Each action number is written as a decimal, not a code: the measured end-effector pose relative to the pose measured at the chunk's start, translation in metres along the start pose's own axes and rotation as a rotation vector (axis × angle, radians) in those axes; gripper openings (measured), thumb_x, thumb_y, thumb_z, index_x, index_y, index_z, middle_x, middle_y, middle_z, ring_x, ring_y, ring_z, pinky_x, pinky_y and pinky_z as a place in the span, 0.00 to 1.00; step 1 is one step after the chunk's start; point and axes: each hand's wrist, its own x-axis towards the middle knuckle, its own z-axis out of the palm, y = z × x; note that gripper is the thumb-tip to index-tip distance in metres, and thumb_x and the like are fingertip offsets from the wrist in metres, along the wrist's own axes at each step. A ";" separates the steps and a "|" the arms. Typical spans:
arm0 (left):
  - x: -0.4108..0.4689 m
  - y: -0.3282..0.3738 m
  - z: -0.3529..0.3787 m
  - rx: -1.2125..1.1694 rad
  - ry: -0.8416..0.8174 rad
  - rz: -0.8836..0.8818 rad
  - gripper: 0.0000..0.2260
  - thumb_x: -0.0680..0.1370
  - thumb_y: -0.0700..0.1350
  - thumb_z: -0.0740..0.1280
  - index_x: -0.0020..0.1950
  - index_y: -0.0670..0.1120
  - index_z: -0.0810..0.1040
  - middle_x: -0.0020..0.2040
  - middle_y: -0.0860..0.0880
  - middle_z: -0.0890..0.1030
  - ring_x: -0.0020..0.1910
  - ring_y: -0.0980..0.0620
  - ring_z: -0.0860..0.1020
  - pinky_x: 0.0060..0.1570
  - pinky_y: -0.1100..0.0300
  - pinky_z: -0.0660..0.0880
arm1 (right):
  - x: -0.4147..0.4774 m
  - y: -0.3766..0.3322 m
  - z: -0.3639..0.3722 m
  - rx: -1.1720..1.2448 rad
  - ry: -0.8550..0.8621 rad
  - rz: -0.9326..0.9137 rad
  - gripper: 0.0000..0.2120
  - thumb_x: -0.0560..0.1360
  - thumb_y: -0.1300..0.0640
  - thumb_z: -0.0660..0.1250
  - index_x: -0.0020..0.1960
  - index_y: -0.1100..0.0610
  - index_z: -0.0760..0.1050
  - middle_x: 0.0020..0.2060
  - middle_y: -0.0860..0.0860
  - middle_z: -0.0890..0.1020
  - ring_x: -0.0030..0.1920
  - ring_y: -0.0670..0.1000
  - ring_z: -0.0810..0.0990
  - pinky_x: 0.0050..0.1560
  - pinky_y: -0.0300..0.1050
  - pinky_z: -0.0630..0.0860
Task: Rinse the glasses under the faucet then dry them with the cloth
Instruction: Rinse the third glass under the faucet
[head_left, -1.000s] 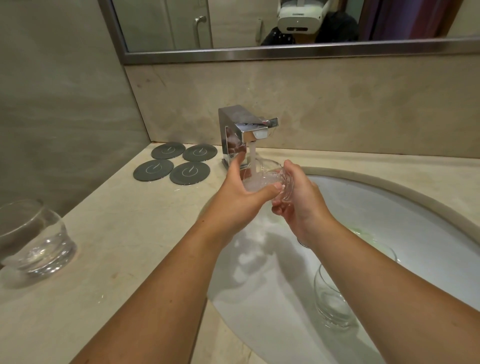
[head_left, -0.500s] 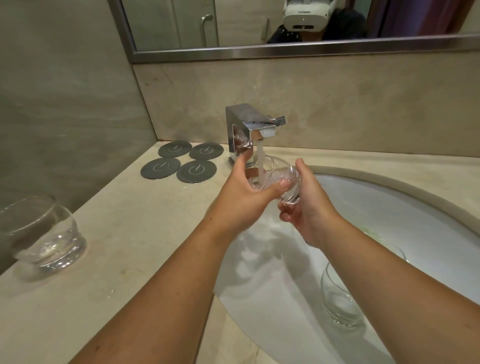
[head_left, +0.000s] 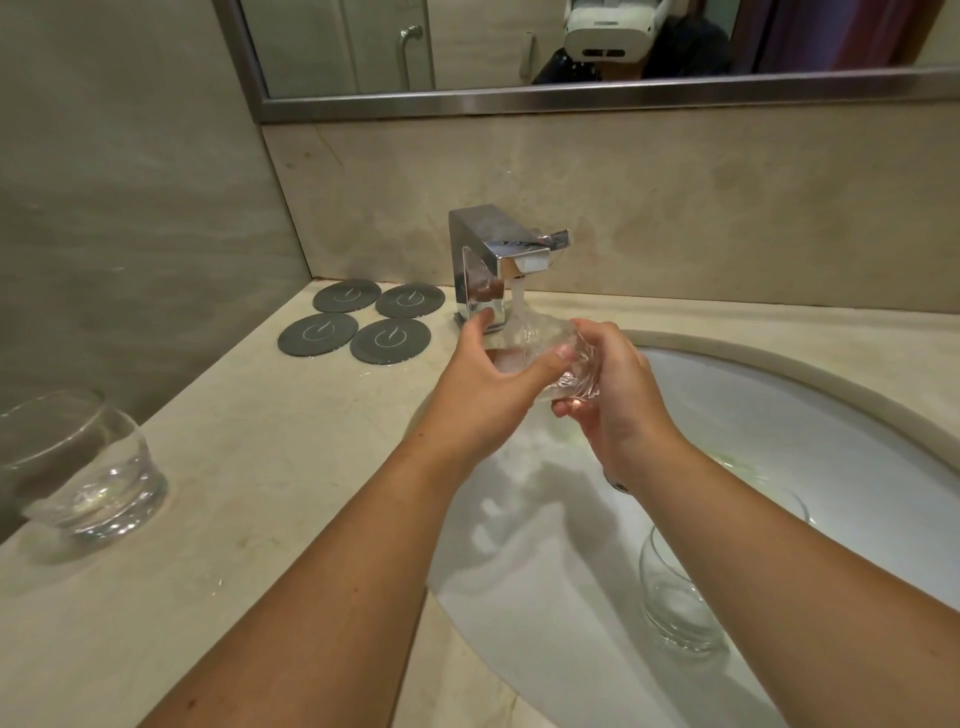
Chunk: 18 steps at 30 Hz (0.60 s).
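Your left hand (head_left: 480, 387) and right hand (head_left: 610, 395) both curl around the glass (head_left: 540, 353) under the faucet (head_left: 498, 270). It seems tilted, mouth toward the far left, though running water blurs it.

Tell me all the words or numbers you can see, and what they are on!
No words or numbers can be read anywhere.
The four dark coasters each carry a thin white ring-and-leaf sign, no letters.
The faucet and the mirrored headset show no readable label.
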 end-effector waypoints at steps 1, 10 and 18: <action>-0.001 0.002 0.000 -0.018 -0.003 0.008 0.53 0.63 0.71 0.80 0.83 0.59 0.62 0.66 0.60 0.81 0.68 0.61 0.79 0.70 0.44 0.78 | 0.001 0.000 0.000 0.016 -0.013 0.018 0.21 0.76 0.48 0.68 0.61 0.60 0.82 0.47 0.55 0.82 0.39 0.51 0.80 0.28 0.45 0.72; -0.003 0.005 -0.002 -0.070 -0.039 0.013 0.47 0.70 0.55 0.80 0.84 0.58 0.60 0.67 0.57 0.77 0.67 0.59 0.79 0.74 0.47 0.75 | -0.008 -0.004 0.002 0.008 -0.047 0.120 0.17 0.82 0.43 0.68 0.57 0.57 0.81 0.37 0.53 0.80 0.27 0.49 0.71 0.26 0.44 0.66; -0.001 0.004 -0.002 -0.146 -0.045 -0.117 0.38 0.75 0.64 0.77 0.80 0.56 0.67 0.66 0.54 0.83 0.66 0.56 0.82 0.61 0.53 0.79 | -0.009 -0.004 0.001 -0.091 0.040 -0.145 0.13 0.79 0.50 0.74 0.61 0.52 0.80 0.42 0.47 0.84 0.33 0.50 0.76 0.31 0.45 0.72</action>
